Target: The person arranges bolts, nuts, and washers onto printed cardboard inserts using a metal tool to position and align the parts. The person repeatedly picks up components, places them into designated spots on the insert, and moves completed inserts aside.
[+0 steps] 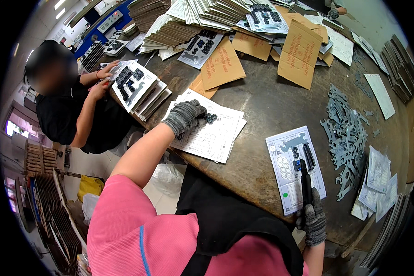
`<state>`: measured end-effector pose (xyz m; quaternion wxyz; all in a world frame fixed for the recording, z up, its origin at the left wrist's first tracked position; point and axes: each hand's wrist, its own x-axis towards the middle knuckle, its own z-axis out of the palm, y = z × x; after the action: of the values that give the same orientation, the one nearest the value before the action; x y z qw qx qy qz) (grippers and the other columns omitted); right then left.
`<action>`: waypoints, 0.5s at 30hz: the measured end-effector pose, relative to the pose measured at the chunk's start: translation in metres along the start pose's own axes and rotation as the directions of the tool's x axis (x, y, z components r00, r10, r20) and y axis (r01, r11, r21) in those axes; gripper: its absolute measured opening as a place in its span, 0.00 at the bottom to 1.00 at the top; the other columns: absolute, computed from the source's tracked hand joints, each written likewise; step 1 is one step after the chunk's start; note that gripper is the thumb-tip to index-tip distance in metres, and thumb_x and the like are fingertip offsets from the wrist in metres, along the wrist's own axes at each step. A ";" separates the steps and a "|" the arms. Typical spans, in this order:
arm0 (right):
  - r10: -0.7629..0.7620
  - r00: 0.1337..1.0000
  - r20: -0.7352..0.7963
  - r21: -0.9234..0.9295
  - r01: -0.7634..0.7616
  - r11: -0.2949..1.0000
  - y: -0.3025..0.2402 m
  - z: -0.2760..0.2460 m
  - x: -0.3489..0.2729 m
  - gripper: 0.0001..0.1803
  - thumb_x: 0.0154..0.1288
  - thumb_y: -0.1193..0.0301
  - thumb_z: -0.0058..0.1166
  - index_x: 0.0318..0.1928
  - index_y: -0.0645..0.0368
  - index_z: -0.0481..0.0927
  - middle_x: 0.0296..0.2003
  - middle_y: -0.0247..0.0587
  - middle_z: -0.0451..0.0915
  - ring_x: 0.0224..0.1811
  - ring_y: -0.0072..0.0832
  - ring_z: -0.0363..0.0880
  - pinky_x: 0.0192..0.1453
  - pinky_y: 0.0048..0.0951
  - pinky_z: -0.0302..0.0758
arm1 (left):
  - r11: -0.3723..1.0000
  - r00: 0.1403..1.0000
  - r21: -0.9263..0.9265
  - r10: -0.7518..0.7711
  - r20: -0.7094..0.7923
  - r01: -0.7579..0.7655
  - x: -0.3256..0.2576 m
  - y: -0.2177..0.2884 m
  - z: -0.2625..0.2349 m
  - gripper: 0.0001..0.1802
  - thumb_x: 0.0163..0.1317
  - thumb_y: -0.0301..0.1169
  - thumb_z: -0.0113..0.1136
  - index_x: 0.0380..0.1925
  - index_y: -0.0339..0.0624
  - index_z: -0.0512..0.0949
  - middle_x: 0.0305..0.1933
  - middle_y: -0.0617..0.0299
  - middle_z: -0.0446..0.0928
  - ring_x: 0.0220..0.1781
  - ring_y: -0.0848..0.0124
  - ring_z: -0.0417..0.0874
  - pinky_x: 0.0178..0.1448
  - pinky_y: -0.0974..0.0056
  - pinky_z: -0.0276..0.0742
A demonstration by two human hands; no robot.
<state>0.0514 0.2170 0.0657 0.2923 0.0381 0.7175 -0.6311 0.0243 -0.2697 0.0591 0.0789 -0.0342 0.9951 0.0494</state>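
Observation:
My left hand (185, 118), in a grey knit glove, reaches over a stack of white printed cards (200, 140). Its fingers curl down beside a small cluster of black nuts (210, 118); what they pinch, if anything, is hidden. My right hand (313, 218), gloved alike, is closed round a long black stick-like tool (306, 186). The tool's far end lies over another printed card (287, 186), close to a small blue piece (298, 164). That card also bears a flat grey wrench (294, 142), black nuts (295, 152) and black bolts (309, 156).
A heap of flat grey wrenches (345, 133) covers the table's right side, with plastic-wrapped cards (377, 177) nearby. Brown cardboard pieces (301, 54) and stacked cards (170, 34) stand at the back. At the left a co-worker (73, 99) holds a loaded card (131, 83).

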 end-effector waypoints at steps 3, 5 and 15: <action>0.008 1.000 0.000 -0.014 -0.008 1.000 -0.001 0.001 0.001 0.28 0.65 0.64 0.44 0.65 0.49 0.56 0.20 0.32 0.71 0.13 0.18 0.67 0.15 0.20 0.66 | 1.000 1.000 -0.007 -0.013 -0.014 0.013 0.002 -0.002 0.002 0.15 0.49 0.37 0.62 0.39 0.49 0.78 0.38 0.58 0.74 0.41 0.59 0.76 0.47 0.60 0.72; 0.011 1.000 0.019 -0.014 -0.011 1.000 0.003 -0.002 0.002 0.30 0.64 0.61 0.45 0.65 0.47 0.54 0.20 0.33 0.73 0.13 0.18 0.68 0.14 0.19 0.65 | 1.000 1.000 -0.017 -0.010 -0.018 0.010 0.002 -0.003 0.003 0.16 0.48 0.36 0.63 0.39 0.49 0.77 0.38 0.58 0.74 0.41 0.59 0.76 0.48 0.60 0.72; -0.102 0.990 -0.098 -0.004 0.102 0.995 0.005 -0.005 0.006 0.34 0.62 0.57 0.49 0.65 0.51 0.53 0.20 0.32 0.72 0.12 0.18 0.67 0.12 0.19 0.64 | 0.951 0.919 -0.260 -0.245 -0.310 0.166 -0.019 -0.028 -0.029 0.21 0.48 0.34 0.63 0.45 0.44 0.75 0.43 0.54 0.75 0.47 0.58 0.75 0.54 0.60 0.69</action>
<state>0.0468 0.2202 0.0581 0.2239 0.0325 0.7317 -0.6430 0.0405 -0.2995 0.0877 -0.0927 -0.1559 0.9722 0.1481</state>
